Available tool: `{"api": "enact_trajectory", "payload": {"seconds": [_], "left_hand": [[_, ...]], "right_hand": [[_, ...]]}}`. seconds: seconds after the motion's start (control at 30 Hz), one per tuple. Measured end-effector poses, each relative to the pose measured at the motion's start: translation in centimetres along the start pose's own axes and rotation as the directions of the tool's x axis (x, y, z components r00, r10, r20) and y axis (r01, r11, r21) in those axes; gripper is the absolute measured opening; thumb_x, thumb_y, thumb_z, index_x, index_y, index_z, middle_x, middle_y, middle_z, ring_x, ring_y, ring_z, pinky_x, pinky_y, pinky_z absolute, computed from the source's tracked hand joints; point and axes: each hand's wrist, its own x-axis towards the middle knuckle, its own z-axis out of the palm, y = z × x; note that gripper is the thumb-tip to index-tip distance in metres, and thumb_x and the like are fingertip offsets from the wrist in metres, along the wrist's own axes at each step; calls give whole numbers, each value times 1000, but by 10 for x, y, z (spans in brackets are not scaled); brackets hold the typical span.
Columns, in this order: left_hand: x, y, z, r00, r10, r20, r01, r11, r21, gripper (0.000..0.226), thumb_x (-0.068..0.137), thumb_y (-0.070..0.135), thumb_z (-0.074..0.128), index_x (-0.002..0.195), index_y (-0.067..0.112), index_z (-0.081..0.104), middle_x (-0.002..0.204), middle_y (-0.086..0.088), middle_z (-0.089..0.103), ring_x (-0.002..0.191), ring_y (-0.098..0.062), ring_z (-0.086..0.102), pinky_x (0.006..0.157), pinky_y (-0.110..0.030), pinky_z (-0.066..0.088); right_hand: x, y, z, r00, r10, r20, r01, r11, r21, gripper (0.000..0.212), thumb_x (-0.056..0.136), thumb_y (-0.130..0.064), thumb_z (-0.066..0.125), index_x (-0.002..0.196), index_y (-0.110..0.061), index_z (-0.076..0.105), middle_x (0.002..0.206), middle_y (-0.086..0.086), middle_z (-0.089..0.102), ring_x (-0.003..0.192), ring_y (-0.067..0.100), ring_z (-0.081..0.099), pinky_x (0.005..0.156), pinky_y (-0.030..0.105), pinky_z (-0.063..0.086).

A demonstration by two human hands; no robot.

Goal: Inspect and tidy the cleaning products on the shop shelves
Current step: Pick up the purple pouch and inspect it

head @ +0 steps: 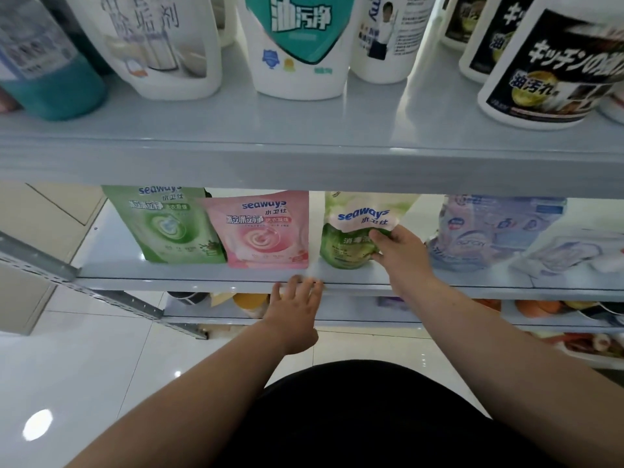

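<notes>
On the middle shelf [202,270] stand three Seaways refill pouches: a green one [169,228], a pink one [266,231] and a light-green disinfectant pouch [351,231]. My right hand [401,251] grips the right side of the light-green pouch, thumb on its front. My left hand [297,305] hovers with fingers spread at the shelf's front edge, below the pink pouch, holding nothing. A pale blue pouch [489,231] leans to the right of my right hand.
The upper shelf [304,163] carries large bottles: a teal one [50,72], a white descaler jug [158,45], a white bottle with a teal label [300,45] and black-labelled kitchen cleaners [553,69]. Lower shelves hold more goods. White tiled floor [101,366] lies to the left.
</notes>
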Motion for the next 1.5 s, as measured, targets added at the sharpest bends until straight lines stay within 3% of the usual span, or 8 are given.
{"api": "enact_trajectory", "payload": {"seconds": [0.27, 0.4, 0.57, 0.77, 0.9, 1.07, 1.37, 1.5], "left_hand": [[1, 5, -4, 999, -27, -33, 24, 995, -94, 90, 93, 44, 50, 161, 17, -2, 166, -8, 4, 154, -36, -3, 122, -60, 7], [3, 20, -19, 996, -66, -67, 55, 987, -149, 69, 93, 37, 53, 152, 12, 27, 148, -11, 33, 139, -35, 28, 112, -49, 37], [12, 67, -47, 999, -17, -49, 5, 972, -235, 52, 97, 38, 50, 144, 17, 44, 136, -10, 49, 125, -30, 48, 98, -42, 47], [38, 149, -86, 979, -181, -92, 39, 612, -790, 69, 91, 34, 66, 152, 26, 35, 135, 3, 55, 109, -16, 63, 97, -41, 53], [67, 193, -124, 934, -325, -150, -35, 336, -941, 84, 87, 34, 78, 155, 21, 31, 137, 3, 48, 118, -16, 54, 96, -37, 50], [93, 221, -153, 865, -461, -198, -150, 140, -979, 41, 80, 19, 80, 117, 20, 63, 115, 4, 71, 104, -17, 68, 91, -37, 53], [44, 257, -122, 785, -560, -265, -184, 198, -963, 23, 86, 39, 63, 108, 36, 67, 108, 10, 75, 105, -17, 69, 97, -51, 55], [7, 265, -116, 796, -563, -222, -216, 78, -973, 15, 96, 36, 62, 108, 33, 71, 107, 6, 77, 103, -19, 73, 94, -52, 58]], "right_hand": [[-4, -7, -20, 987, 41, 152, 2, 962, -274, 26, 101, -34, 62, 126, -34, 61, 114, -15, 66, 110, 10, 61, 91, 34, 45], [-19, 22, -45, 956, 209, 206, -56, 819, -571, 57, 94, -44, 65, 147, -33, 48, 133, -3, 56, 118, 21, 59, 93, 38, 54], [-28, 46, -110, 918, 162, 361, 260, 440, -859, 12, 91, -36, 58, 98, -28, 64, 98, -5, 62, 96, 21, 61, 74, 32, 43], [-23, 40, -187, 860, 233, 453, 396, 253, -883, 34, 98, -41, 53, 127, -26, 62, 126, -1, 63, 115, 20, 59, 83, 27, 42], [-17, 45, -228, 825, 239, 511, 448, 275, -851, 40, 98, -44, 55, 133, -25, 60, 133, -2, 63, 119, 19, 59, 90, 26, 42], [-12, 47, -266, 782, 237, 576, 477, 367, -799, 36, 98, -40, 56, 128, -21, 64, 124, -2, 67, 114, 19, 61, 95, 31, 48], [-10, 52, -299, 901, 187, 391, -3, 905, -425, 48, 89, -44, 75, 129, -30, 53, 119, -11, 63, 102, 3, 61, 75, 24, 49], [-15, 45, -289, 794, 190, 578, -206, 978, -38, 53, 82, -33, 82, 129, -23, 60, 126, 0, 71, 115, 21, 68, 87, 32, 56]]}}
